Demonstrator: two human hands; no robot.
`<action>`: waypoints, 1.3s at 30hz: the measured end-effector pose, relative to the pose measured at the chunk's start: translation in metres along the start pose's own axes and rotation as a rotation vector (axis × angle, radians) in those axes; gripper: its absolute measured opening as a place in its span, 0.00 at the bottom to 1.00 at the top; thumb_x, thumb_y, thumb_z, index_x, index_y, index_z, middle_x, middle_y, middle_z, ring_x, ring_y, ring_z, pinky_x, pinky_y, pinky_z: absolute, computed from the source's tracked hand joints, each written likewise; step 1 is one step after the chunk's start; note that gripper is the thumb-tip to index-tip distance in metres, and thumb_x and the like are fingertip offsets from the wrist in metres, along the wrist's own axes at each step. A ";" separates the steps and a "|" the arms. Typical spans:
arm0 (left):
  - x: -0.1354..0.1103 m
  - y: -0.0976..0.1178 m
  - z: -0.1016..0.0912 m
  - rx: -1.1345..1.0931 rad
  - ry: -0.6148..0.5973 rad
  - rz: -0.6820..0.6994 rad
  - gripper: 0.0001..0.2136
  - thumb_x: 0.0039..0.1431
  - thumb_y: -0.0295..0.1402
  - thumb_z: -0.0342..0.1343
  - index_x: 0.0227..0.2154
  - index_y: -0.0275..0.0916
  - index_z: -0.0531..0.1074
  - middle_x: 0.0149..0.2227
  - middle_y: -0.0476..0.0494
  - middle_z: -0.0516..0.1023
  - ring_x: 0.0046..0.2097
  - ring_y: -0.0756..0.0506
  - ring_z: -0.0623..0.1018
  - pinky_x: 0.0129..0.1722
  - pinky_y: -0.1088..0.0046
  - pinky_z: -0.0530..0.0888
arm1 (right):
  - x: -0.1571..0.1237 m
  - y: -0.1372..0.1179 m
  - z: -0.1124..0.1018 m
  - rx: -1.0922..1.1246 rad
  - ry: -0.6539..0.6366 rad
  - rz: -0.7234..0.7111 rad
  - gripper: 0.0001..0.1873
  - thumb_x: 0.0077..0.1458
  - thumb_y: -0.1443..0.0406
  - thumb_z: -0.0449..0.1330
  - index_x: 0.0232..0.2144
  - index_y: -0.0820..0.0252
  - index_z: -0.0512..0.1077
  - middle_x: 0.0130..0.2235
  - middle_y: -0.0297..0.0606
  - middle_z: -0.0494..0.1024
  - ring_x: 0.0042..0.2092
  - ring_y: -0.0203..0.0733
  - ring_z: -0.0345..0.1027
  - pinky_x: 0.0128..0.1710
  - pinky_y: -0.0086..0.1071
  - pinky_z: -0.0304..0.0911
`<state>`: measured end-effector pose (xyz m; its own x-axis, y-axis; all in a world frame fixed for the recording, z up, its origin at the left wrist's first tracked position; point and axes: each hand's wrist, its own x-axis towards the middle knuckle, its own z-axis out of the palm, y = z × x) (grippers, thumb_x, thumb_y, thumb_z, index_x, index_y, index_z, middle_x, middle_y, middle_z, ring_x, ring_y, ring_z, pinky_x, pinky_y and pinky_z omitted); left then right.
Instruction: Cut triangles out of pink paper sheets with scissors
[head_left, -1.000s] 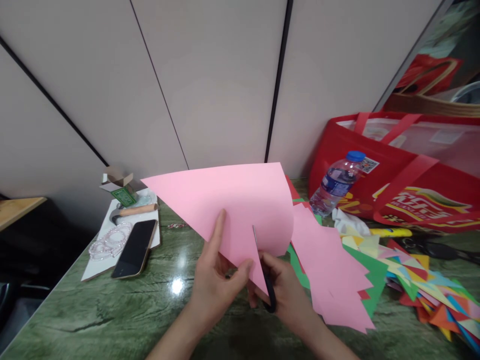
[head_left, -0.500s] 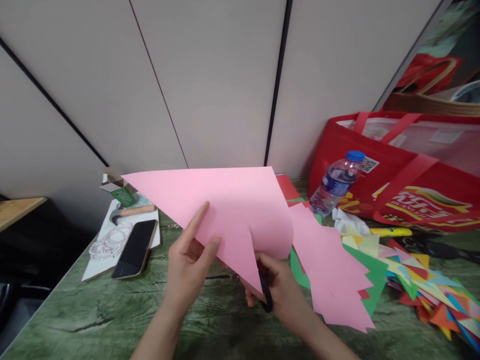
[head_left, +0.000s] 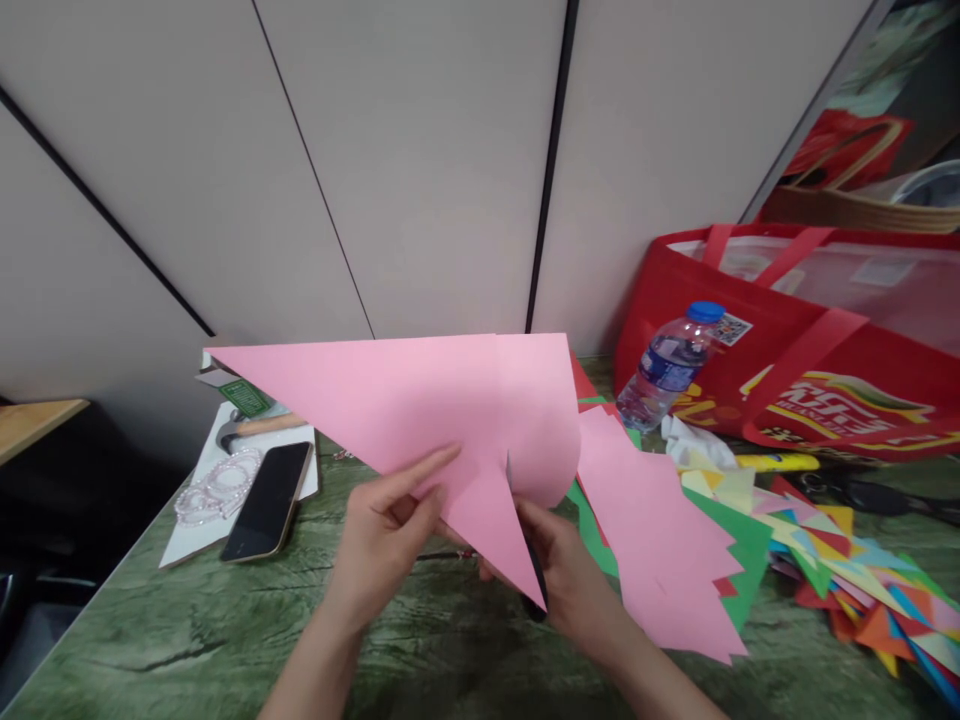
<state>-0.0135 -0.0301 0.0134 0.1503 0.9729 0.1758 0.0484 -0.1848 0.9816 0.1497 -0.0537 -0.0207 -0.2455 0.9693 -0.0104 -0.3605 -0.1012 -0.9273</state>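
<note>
Grips: left grip pinches the lower edge of the pink sheet, thumb on the near face, fingers behind; right grip is clenched on the dark handles of the scissors.
Pink sheet: held up off the counter, spread above and between both grips; one long point reaches left, a shorter point hangs down in front of the right grip.
Scissors: blade stands upright in a slit at the sheet's lower edge, just right of the left thumb.
Left of grips: phone, bead bracelets and hammer on a white board.
Right of grips: cut pink pieces over green paper, touching the held sheet's right side; coloured triangles further right.
Back: water bottle leaning on a red bag, well apart from both grips.
</note>
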 end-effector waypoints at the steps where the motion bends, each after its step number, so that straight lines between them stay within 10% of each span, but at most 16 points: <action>1: 0.000 -0.001 -0.001 0.005 0.010 -0.001 0.15 0.54 0.28 0.57 0.44 0.49 0.75 0.38 0.48 0.82 0.22 0.52 0.78 0.23 0.78 0.76 | 0.000 0.000 -0.001 -0.009 -0.003 0.001 0.13 0.38 0.67 0.68 0.29 0.59 0.70 0.22 0.29 0.74 0.26 0.34 0.65 0.27 0.27 0.60; 6: 0.002 -0.008 -0.005 0.081 0.111 0.042 0.13 0.52 0.29 0.59 0.40 0.49 0.78 0.40 0.48 0.81 0.34 0.52 0.77 0.32 0.82 0.74 | 0.000 0.000 -0.002 -0.059 -0.015 -0.028 0.11 0.40 0.67 0.68 0.30 0.59 0.72 0.29 0.34 0.78 0.27 0.34 0.66 0.28 0.27 0.61; 19: 0.003 0.001 -0.006 0.238 0.041 -0.002 0.16 0.51 0.29 0.58 0.44 0.45 0.77 0.15 0.56 0.59 0.19 0.55 0.48 0.14 0.79 0.51 | 0.000 0.007 -0.004 -0.038 -0.002 -0.053 0.15 0.40 0.66 0.69 0.34 0.58 0.73 0.36 0.39 0.79 0.37 0.43 0.73 0.37 0.34 0.67; 39: 0.001 -0.003 -0.007 0.215 0.044 -0.049 0.18 0.52 0.34 0.59 0.48 0.42 0.74 0.14 0.58 0.56 0.19 0.54 0.49 0.15 0.78 0.55 | 0.000 0.005 0.001 -0.057 0.089 0.002 0.13 0.39 0.60 0.68 0.28 0.59 0.74 0.22 0.31 0.74 0.22 0.33 0.62 0.20 0.27 0.58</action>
<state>-0.0206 -0.0276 0.0107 0.1000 0.9857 0.1357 0.2644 -0.1578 0.9514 0.1469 -0.0548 -0.0252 -0.1647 0.9854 -0.0433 -0.3077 -0.0930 -0.9469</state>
